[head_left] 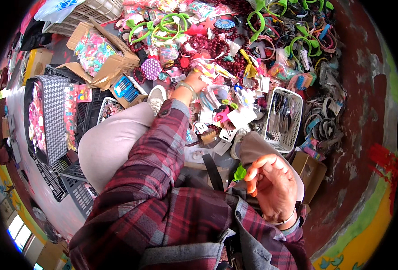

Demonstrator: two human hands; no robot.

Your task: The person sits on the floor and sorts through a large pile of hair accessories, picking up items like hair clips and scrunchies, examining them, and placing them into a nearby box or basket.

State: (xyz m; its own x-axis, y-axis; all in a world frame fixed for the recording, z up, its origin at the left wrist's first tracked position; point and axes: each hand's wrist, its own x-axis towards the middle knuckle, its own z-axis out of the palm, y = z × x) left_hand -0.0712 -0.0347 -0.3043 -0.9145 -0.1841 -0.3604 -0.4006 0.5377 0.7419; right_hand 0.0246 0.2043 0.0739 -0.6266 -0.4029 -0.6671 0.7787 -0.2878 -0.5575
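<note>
Landmark basket (277, 145); accessories (283, 112) inside it; headbands (291, 47) behind it; hair bands (327, 129) to its right; small carton (311, 170) before it, rightward; right hand (274, 184) before it; mixed heap (221, 92) to its left, left hand (195, 81) at that heap; farther left, large carton (121, 64), packets (93, 53) inside; farthest left, case (54, 117)

From your right hand (274, 189), you can pass toward 11 o'clock above your knee (253, 145) and the accessory heap (241, 117); the white basket (277, 141) at 12 and cardboard box (313, 174) at 2 block low travel
</note>
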